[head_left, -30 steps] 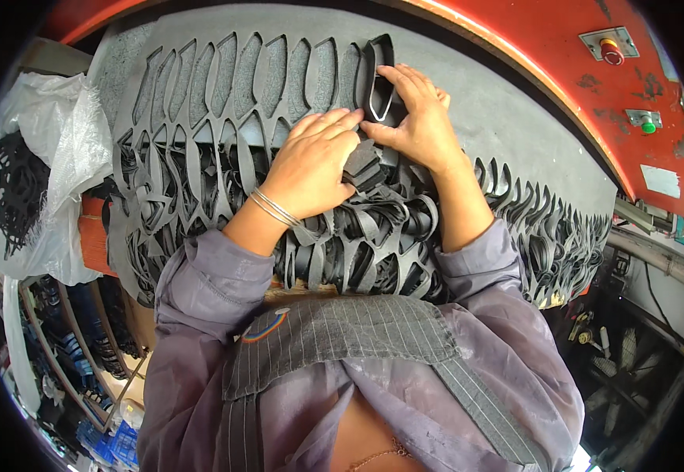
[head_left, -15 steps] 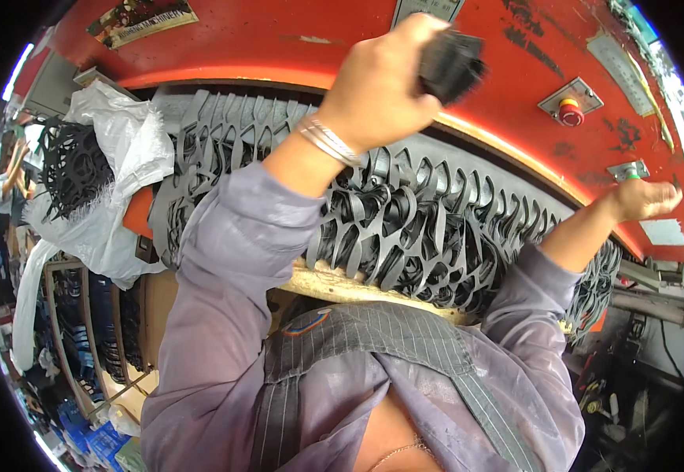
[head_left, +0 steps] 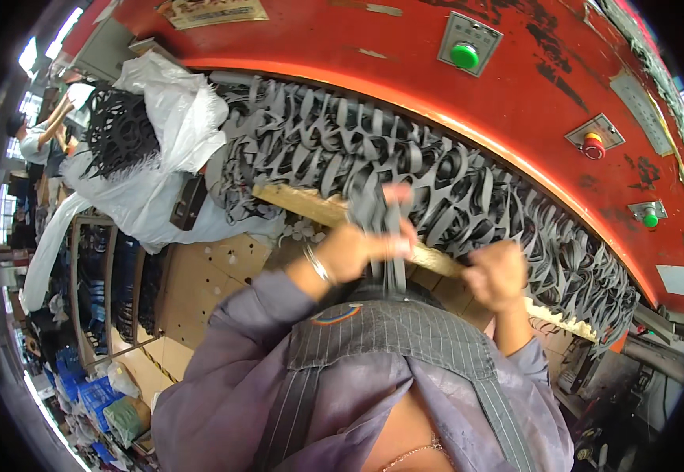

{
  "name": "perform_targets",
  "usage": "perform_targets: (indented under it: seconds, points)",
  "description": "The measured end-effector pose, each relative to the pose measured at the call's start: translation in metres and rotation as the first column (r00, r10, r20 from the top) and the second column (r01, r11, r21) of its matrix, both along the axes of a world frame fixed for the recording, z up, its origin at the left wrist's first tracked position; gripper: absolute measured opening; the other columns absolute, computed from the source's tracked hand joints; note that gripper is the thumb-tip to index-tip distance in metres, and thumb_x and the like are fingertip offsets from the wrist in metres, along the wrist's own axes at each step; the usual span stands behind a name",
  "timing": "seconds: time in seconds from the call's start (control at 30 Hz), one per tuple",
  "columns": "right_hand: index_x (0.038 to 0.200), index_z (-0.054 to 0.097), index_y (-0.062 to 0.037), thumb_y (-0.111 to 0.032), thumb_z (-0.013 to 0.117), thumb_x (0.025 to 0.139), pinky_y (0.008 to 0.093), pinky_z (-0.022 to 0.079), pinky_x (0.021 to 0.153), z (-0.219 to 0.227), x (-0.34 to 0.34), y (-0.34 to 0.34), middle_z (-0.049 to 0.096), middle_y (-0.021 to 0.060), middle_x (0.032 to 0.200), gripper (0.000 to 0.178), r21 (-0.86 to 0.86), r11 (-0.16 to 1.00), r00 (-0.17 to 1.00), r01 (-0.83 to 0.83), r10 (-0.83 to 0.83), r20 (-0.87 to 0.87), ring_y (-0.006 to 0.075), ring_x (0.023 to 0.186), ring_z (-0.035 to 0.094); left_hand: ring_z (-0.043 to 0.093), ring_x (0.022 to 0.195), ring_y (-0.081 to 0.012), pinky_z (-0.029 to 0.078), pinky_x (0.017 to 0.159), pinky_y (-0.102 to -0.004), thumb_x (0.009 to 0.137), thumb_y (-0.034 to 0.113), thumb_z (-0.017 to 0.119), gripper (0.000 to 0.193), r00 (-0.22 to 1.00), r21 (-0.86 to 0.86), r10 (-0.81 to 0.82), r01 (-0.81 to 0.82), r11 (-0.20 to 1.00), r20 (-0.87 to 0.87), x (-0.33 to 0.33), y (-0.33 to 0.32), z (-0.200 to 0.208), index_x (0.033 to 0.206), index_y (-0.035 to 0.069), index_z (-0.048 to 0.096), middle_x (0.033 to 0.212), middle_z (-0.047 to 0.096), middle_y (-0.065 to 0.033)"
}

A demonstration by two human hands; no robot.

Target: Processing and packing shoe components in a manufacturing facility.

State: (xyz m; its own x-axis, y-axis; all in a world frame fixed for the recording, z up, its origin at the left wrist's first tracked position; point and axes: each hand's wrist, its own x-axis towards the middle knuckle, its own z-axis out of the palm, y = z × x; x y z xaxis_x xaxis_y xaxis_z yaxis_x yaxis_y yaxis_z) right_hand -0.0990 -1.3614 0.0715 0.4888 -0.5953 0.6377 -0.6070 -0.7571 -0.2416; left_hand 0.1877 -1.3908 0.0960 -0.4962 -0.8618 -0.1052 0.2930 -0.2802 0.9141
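My left hand [head_left: 350, 250], with bracelets on its wrist, is in front of my apron, closed around blurred grey strips [head_left: 377, 208] that hang down past the fingers. They resemble the leftover webbing of the punched-out grey sheet [head_left: 405, 157] draped in folds just beyond. My right hand [head_left: 499, 274] is curled into a closed shape by the pale board edge [head_left: 440, 261]. A small dark bit shows beside its fingers, but what it holds, if anything, cannot be made out.
A red machine front [head_left: 357, 53] spans the far side, with green buttons [head_left: 464, 55] and a red button [head_left: 593, 145]. At left are a white sack [head_left: 173, 110] with black webbing [head_left: 117, 134] and a rack [head_left: 94, 283]. Another person [head_left: 39, 141] is at the far left.
My left hand has come down from the machine front, where it held a dark block-like bundle, to the grey strips. My right hand has moved from near the right green button toward my body and closed.
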Motion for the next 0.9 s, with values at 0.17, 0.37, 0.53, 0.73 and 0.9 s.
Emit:
perform_targets:
  seconds: [0.17, 0.37, 0.53, 0.73, 0.9]
  points:
    - [0.113, 0.059, -0.0007, -0.018, 0.078, 0.067, 0.0429, 0.049, 0.078, -0.035, 0.063, 0.013, 0.060, 0.0158, 0.099, 0.053, 0.415, 0.819, 0.911, 0.396, -0.297, -0.285, 0.0344, 0.089, 0.059, 0.064, 0.087, -0.0189, 0.049, 0.083, -0.0336, 0.086, 0.018, 0.068, 0.047, 0.960, 0.283, -0.263, 0.280, 0.917, -0.097, 0.006, 0.048, -0.027, 0.125, -0.002, 0.051, 0.093, 0.065, -0.0090]
    - [0.106, 0.063, -0.0043, -0.003, 0.080, 0.057, 0.0437, 0.048, 0.081, -0.051, 0.059, 0.003, 0.058, 0.0191, 0.097, 0.052, 0.428, 0.787, 0.895, 0.444, -0.407, -0.182, 0.0398, 0.092, 0.058, 0.060, 0.091, -0.0318, 0.047, 0.080, -0.0435, 0.067, 0.008, 0.068, 0.031, 0.648, -0.906, 0.640, 0.218, 0.362, 0.412, 0.011, -0.073, -0.033, 0.096, 0.010, 0.058, 0.091, 0.063, -0.0088]
    - [0.105, 0.061, -0.0040, -0.001, 0.078, 0.058, 0.0435, 0.048, 0.078, -0.060, 0.051, -0.003, 0.057, 0.0177, 0.096, 0.050, 0.403, 0.793, 0.889, 0.458, -0.409, -0.206, 0.0392, 0.089, 0.057, 0.057, 0.103, -0.0294, 0.044, 0.088, -0.0422, 0.068, 0.024, 0.071, 0.039, 0.250, -0.552, 0.510, 0.565, 0.614, 0.823, 0.010, -0.127, -0.057, 0.103, 0.011, 0.060, 0.104, 0.062, -0.0091]
    - [0.095, 0.065, -0.0045, -0.014, 0.080, 0.067, 0.0434, 0.048, 0.067, -0.012, 0.051, 0.006, 0.061, 0.0134, 0.078, 0.033, 0.578, 0.774, 0.949, 0.259, -0.093, -0.300, 0.0360, 0.074, 0.060, 0.056, 0.102, -0.0338, 0.042, 0.091, -0.0455, 0.062, 0.049, 0.071, 0.057, 0.236, -0.550, 0.523, 0.584, 0.597, 0.819, 0.024, -0.111, -0.031, 0.100, 0.007, 0.066, 0.105, 0.060, -0.0151]
    - [0.082, 0.063, 0.0001, -0.020, 0.058, 0.094, 0.0327, 0.042, 0.053, 0.070, 0.044, -0.180, 0.058, 0.0089, 0.061, 0.024, 0.585, 0.769, 0.946, 0.257, -0.325, 0.011, 0.0153, 0.056, 0.053, 0.063, 0.085, -0.0351, 0.051, 0.074, -0.0458, 0.070, 0.025, 0.064, 0.019, 0.461, -0.826, 0.687, 0.270, 0.495, 0.562, -0.041, -0.201, 0.001, 0.069, 0.006, 0.068, 0.082, 0.066, -0.0165]
